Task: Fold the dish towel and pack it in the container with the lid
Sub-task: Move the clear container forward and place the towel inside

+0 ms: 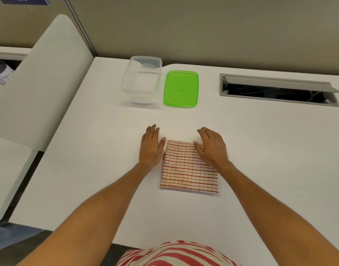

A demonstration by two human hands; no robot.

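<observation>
A red-and-white striped dish towel [187,169] lies folded into a rough square on the white table [260,150]. My left hand [150,148] rests flat at its left edge, fingers extended, thumb touching the cloth. My right hand [211,146] lies flat over the towel's far right corner, fingers spread. Neither hand grips anything. Farther back stands a clear plastic container [141,81], uncovered and with nothing inside. Its green lid [181,88] lies flat on the table just to the container's right.
A grey cable tray [278,91] with its flap raised is set into the table at the back right. A white partition panel [49,73] rises along the left side. The wall runs behind the table.
</observation>
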